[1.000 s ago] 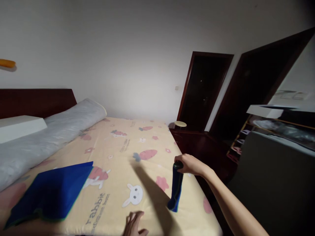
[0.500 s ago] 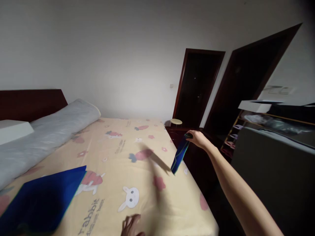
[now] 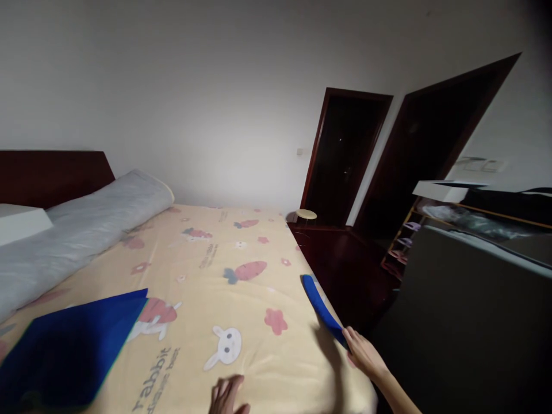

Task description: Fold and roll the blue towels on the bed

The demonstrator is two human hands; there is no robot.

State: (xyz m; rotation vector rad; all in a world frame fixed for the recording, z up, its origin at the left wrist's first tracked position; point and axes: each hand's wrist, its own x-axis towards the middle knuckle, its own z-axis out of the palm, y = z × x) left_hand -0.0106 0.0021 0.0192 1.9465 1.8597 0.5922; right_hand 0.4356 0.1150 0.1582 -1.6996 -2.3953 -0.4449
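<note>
My right hand [image 3: 364, 353] is closed on one end of a long, narrow folded blue cloth [image 3: 321, 307]. The cloth stretches away from my fingers along the right edge of the bed [image 3: 297, 351], low over the sheet, and its shadow falls beside it. At the bottom of the view, my left hand [image 3: 228, 395] rests on the sheet with fingers apart, holding nothing; its wrist is cut off by the frame. A larger dark blue cloth with a green edge [image 3: 73, 351] lies flat on the bed at the left.
A grey rolled bedding bundle [image 3: 99, 224] lies by the dark headboard [image 3: 56, 175], with a white box [image 3: 21, 223] at far left. Right of the bed stand a dark grey cabinet [image 3: 457, 322] and a shelf [image 3: 407, 236] with shoes. A round stool [image 3: 306, 214] is near the door.
My right hand has come down and toward me with the folded blue cloth, which hung from it before and now stretches out low along the bed edge. My left hand has barely moved.
</note>
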